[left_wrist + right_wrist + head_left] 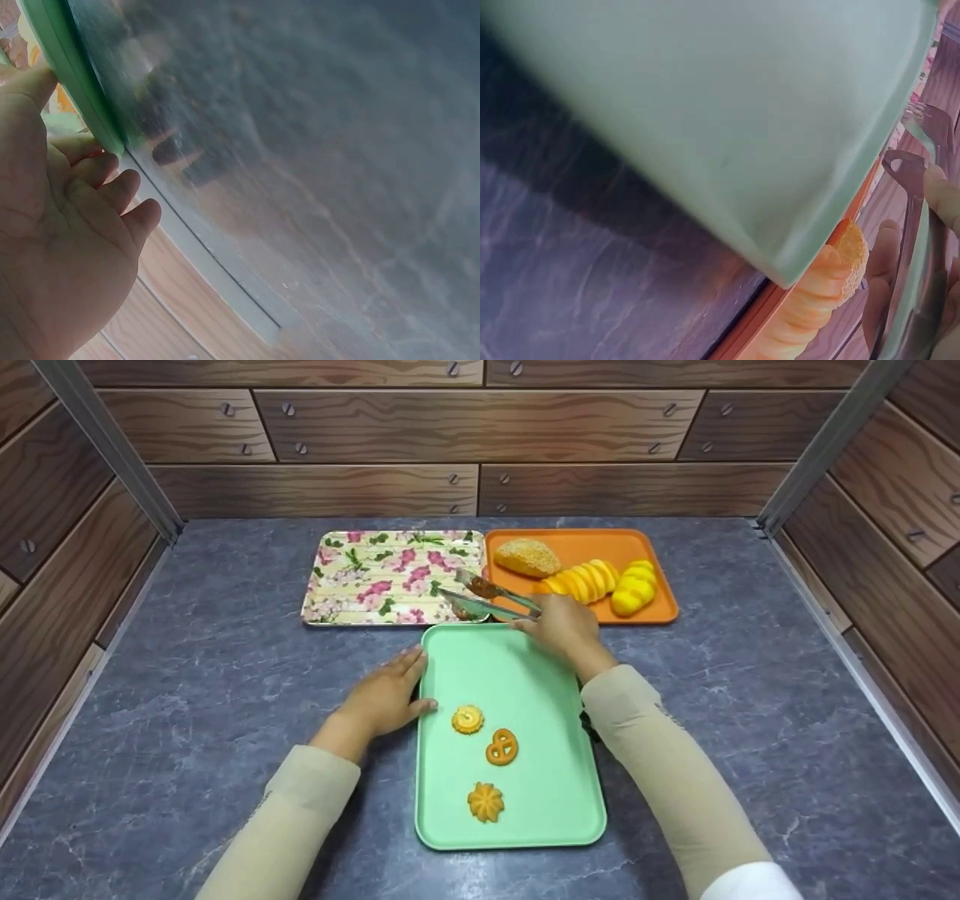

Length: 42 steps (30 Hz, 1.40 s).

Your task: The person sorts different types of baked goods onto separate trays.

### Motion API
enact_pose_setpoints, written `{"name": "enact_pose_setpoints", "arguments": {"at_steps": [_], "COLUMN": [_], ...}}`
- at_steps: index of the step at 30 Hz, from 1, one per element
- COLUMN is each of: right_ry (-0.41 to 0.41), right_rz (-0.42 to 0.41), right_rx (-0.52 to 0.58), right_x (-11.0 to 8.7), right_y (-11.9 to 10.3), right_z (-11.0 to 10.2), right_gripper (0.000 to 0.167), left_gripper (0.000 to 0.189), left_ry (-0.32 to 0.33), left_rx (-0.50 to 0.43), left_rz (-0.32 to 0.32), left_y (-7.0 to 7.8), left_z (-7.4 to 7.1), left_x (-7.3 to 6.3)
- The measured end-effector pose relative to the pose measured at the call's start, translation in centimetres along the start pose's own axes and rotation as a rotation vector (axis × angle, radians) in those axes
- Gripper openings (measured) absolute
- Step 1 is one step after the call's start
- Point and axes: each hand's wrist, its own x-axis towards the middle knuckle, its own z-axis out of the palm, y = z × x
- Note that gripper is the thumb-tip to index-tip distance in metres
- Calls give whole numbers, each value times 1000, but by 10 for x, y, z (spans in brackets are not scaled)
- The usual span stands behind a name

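Observation:
My right hand [568,626] grips metal tongs [495,604] near the far end of the green tray [517,675]. The tongs' two arms are spread apart, their tips over the right corner of the floral tray [390,577]; in the right wrist view the same tongs [915,225] show a gap between the tips. On the green tray's left rim rests my left hand [384,694], fingers extended and thumb over the edge. A round cookie [467,720], a pretzel [502,747] and a flower-shaped cookie [486,802] lie on the green tray.
Behind the green tray, right of the floral one, an orange tray [660,611] bears a seeded bun [527,556], a ridged orange-yellow bread [581,581] and a yellow bread [634,587]. Wood-patterned walls [480,427] enclose the grey marbled table [187,682] at the back and sides.

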Motion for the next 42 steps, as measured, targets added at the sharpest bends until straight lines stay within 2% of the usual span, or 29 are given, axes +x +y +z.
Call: {"name": "enact_pose_setpoints", "arguments": {"at_steps": [10,17,21,29,38,42], "right_ry": [-22,-19,-25,-76,-172,-229], "right_rz": [-36,-113,-156,-314,-435,-461], "right_rx": [180,202,233,321,343,350], "right_x": [-6,-16,-23,-41,-54,-58], "right_y": [13,24,30,45,59,61], "right_z": [-12,-13,-13,-16,-15,-14], "right_gripper": [61,64,65,63,61,60], "left_gripper": [79,78,78,78,79,79], "left_ry": [-7,10,-2,-10,-20,-21], "left_rx": [15,18,10,17,12,23], "left_rz": [-3,14,6,9,2,5], "left_y": [0,2,3,4,1,1], "left_z": [-3,-3,-3,-3,-1,-1], "left_x": [-1,-2,-2,-1,0,0]}}
